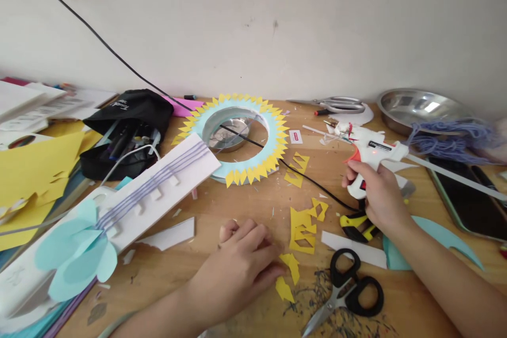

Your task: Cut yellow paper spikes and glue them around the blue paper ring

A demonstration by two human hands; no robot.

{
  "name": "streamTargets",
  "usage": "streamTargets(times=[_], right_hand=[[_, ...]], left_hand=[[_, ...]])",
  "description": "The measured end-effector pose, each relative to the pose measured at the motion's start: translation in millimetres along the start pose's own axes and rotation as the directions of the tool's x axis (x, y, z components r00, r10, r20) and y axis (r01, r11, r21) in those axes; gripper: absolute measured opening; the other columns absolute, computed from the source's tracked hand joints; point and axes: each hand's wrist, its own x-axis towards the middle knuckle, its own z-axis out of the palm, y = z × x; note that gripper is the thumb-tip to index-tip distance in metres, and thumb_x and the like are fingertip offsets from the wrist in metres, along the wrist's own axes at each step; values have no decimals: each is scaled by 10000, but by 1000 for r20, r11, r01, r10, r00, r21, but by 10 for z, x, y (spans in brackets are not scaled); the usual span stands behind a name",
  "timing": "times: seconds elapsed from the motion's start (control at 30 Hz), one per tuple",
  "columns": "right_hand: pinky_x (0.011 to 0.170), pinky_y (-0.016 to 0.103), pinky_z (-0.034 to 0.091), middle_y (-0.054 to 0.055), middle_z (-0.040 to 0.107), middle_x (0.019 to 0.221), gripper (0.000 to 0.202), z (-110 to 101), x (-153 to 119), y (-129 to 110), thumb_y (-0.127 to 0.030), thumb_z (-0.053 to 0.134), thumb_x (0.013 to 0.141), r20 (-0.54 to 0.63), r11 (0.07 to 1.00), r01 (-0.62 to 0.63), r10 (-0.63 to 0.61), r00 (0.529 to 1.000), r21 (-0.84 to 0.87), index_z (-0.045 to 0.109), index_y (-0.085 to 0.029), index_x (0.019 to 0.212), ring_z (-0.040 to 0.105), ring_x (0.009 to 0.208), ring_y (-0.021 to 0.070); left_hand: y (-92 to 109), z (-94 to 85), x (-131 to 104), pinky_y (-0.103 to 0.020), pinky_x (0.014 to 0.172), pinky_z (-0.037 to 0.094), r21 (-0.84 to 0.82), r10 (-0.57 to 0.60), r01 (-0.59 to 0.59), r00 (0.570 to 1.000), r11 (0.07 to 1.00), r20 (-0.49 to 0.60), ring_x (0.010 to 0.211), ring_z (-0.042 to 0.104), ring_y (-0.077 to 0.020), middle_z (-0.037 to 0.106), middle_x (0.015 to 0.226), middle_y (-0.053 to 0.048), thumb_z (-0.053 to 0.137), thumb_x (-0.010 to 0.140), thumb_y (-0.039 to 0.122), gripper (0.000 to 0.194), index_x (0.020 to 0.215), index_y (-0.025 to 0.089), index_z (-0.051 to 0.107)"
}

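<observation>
My right hand is wrapped round the handle of a white glue gun, whose nozzle points left. A clear glue stick runs out of its back. My left hand rests on the wooden table with fingers curled, beside small yellow paper scraps; whatever may be under its fingers is hidden. Beyond it lies a light blue ring edged with yellow paper points. On the left, a white board carries purple yarn strands and light blue paper petals.
Black-handled scissors lie at the front, yellow-black pliers beside my right hand. A black cord crosses the table and ring. Behind stand a metal bowl and silver scissors. A phone lies right, a black pouch left.
</observation>
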Motion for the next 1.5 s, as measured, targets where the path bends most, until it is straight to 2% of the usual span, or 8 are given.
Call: streamTargets(times=[0.1, 0.3, 0.43, 0.77, 0.97, 1.23, 1.4, 1.5], right_hand=[[463, 243, 400, -60, 503, 514, 275, -14, 11, 13, -369, 769, 565, 11, 1000, 12, -12, 1000, -5, 541, -217, 582, 497, 462, 102], [460, 250, 395, -64, 495, 507, 282, -15, 13, 19, -359, 758, 578, 15, 1000, 26, -26, 1000, -12, 511, -223, 572, 493, 453, 103], [459, 249, 400, -63, 497, 506, 288, -5, 0, 0, -368, 758, 566, 11, 1000, 22, -22, 1000, -17, 509, -222, 568, 494, 454, 103], [452, 243, 406, -57, 507, 498, 308, 2, -11, -26, -398, 782, 541, 5, 1000, 11, -11, 1000, -13, 537, -213, 566, 499, 447, 104], [437, 246, 402, -49, 503, 482, 360, 17, -22, -45, -415, 817, 492, -13, 1000, 7, -7, 1000, 7, 517, -219, 526, 487, 444, 109], [431, 241, 397, -54, 509, 495, 337, 21, -21, -31, -401, 811, 510, -17, 1000, 7, -7, 1000, 2, 529, -218, 544, 500, 443, 107], [434, 240, 388, -61, 500, 492, 316, 15, -22, -24, -390, 794, 520, -16, 1000, 14, -14, 1000, -8, 533, -216, 560, 492, 438, 100], [438, 246, 391, -59, 505, 498, 305, 9, -19, -18, -385, 790, 535, -15, 1000, 22, -22, 1000, -9, 537, -219, 571, 488, 449, 106]], left_hand=[[6, -20, 1, -367, 712, 281, -44, 32, -35, 997, 998, -63, 763, 582, -173, 666, 839, 4, 550, 1000, 314, 285, 770, 230, 697], [35, 37, 40, -378, 758, 298, -81, 0, 1, 1000, 997, 4, 852, 598, -207, 686, 937, -8, 617, 967, 269, 110, 1037, 277, 701], [52, 60, 45, -395, 781, 294, -92, -46, 54, 995, 994, 86, 869, 592, -211, 673, 935, -2, 607, 954, 188, 122, 933, 262, 702], [81, 91, 32, -379, 788, 317, -131, -68, 73, 997, 989, 43, 865, 605, -183, 675, 932, -5, 521, 930, 85, 183, 826, 205, 611], [105, 80, 41, -423, 857, 312, -82, -13, 25, 990, 996, 141, 978, 598, -228, 695, 1086, -8, 596, 973, 269, 107, 1068, 272, 647], [113, 153, 37, -397, 808, 307, -50, 8, -1, 992, 999, 128, 914, 580, -202, 705, 987, -8, 503, 1026, 262, 194, 907, 223, 650], [88, 104, 35, -396, 801, 300, -83, 8, 2, 993, 997, 114, 905, 574, -203, 691, 971, -17, 466, 1031, 211, 201, 942, 207, 645], [102, 59, 16, -397, 822, 299, -153, 91, -69, 985, 986, 146, 937, 579, -211, 692, 1033, -3, 626, 961, 305, 108, 1045, 243, 651]])
